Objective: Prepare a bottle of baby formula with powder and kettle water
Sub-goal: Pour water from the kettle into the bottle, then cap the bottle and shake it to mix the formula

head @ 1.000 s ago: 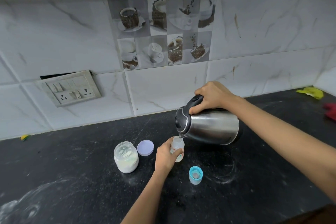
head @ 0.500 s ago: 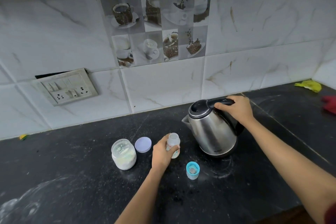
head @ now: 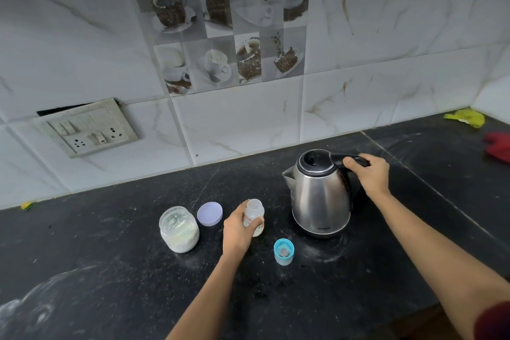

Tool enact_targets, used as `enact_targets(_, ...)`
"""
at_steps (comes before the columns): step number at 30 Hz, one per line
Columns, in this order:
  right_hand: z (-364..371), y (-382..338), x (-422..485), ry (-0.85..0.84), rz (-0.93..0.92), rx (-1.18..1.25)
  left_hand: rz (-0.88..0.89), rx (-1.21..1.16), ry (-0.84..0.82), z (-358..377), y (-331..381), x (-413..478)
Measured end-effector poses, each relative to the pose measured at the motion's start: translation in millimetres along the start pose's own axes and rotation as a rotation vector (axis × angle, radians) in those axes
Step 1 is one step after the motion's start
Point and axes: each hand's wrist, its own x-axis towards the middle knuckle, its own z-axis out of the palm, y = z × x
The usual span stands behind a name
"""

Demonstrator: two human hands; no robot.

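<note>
Head camera, looking down on the black counter [head: 110, 270]: nearest stands the blue cap [head: 283, 251], and just behind it the left hand [head: 238, 232] wraps its fingers around the open baby bottle [head: 254, 215], upright between the powder jar [head: 179, 229] and the kettle [head: 320, 196]. Further back the right hand [head: 369, 174] curls its fingers around the kettle's handle — the kettle stands upright.

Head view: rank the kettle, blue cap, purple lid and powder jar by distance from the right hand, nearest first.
1. kettle: the right hand grips its handle.
2. blue cap: left of the kettle, nearer the camera.
3. purple lid: left of the baby bottle.
4. powder jar: farthest left.
</note>
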Motion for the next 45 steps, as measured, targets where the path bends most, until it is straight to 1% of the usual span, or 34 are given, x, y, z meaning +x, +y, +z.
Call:
enact_targets(5, -6.1, 7.2, -4.5, 0.01, 0.032, 0.038, 0.0, -0.037, 0.04, 0.7, 0.1, -2.3)
enact_targets(9, -9.8, 17.0, -10.4, 0.013, 0.066, 0.075, -0.005, -0.024, 0.054, 1.2, 0.7, -2.4)
enact_targets(13, -9.3, 13.0, -13.3, -0.012, 0.047, 0.089, -0.031, -0.014, 0.048, 3.6, -3.4, -0.9)
enact_targets(18, -11.2, 14.9, -16.1, -0.005, 0.015, 0.057, -0.024, -0.029, 0.055, 5.8, -5.0, -2.5)
enact_targets(20, -7.2, 10.7, -19.8, 0.069, -0.061, 0.029, -0.022, -0.043, 0.058, 6.2, -5.9, -2.3)
enact_targets(23, 4.8, -12.5, -31.5, 0.238, -0.279, -0.007, -0.026, -0.068, 0.058, 5.8, -7.2, -1.2)
enact_targets(24, 10.3, -22.5, -38.2, 0.262, -0.366, -0.005, -0.033, -0.07, 0.057, 5.5, -7.9, -0.5)
enact_targets(25, 16.4, -31.5, -45.9, 0.25, -0.451, -0.001, -0.033, -0.07, 0.054, 5.0, -7.5, -0.3)
enact_targets(26, 23.6, -37.3, -54.2, 0.191, -0.532, -0.001, -0.031, -0.072, 0.051, 4.6, -8.1, 0.2)
enact_targets(27, 30.8, -40.5, -63.7, 0.075, -0.601, -0.012, -0.027, -0.074, 0.047, 4.0, -8.7, 0.4)
enact_targets(28, 38.0, -43.1, -74.2, -0.102, -0.631, -0.043, -0.023, -0.08, 0.042, 3.5, -8.9, 0.3)
enact_targets(29, 45.0, -44.5, -84.9, -0.324, -0.613, -0.111, -0.024, -0.084, 0.039, 3.2, -9.7, -0.1)
enact_targets(31, 59.3, -41.3, -103.6, -0.753, -0.496, -0.375, -0.022, -0.097, 0.037, 3.1, -10.0, -1.6)
enact_targets(32, 66.7, -35.5, -111.3, -0.895, -0.469, -0.515, -0.02, -0.105, 0.037, 3.1, -10.7, -2.4)
enact_targets(33, 73.4, -29.7, -117.0, -0.989, -0.457, -0.622, -0.02, -0.112, 0.037, 2.7, -11.0, -4.2)
enact_targets(34, 79.1, -25.4, -122.2, -1.053, -0.443, -0.689, -0.029, -0.116, 0.042, 2.6, -12.4, -6.4)
enact_targets(36, 86.7, -19.6, -129.2, -1.127, -0.409, -0.747, -0.058, -0.106, 0.08, 2.8, -16.7, -14.9)
enact_targets(38, 90.3, -15.8, -133.2, -1.152, -0.385, -0.76, -0.065, -0.086, 0.136, 3.9, -23.5, -28.7)
enact_targets(40, 91.6, -14.2, -135.4, -1.15, -0.356, -0.741, -0.014, -0.036, 0.119, 5.6, -34.9, -44.2)
enact_targets(41, 92.2, -13.7, -135.6, -1.146, -0.341, -0.725, 0.03, 0.009, 0.063, 6.4, -40.7, -50.9)
enact_targets(43, 93.5, -12.9, -135.6, -1.135, -0.322, -0.697, 0.121, 0.122, -0.102, 8.9, -49.0, -60.3)
enact_targets(45, 94.2, -13.1, -136.0, -1.139, -0.313, -0.682, 0.176, 0.202, -0.251, 13.8, -50.1, -63.7)
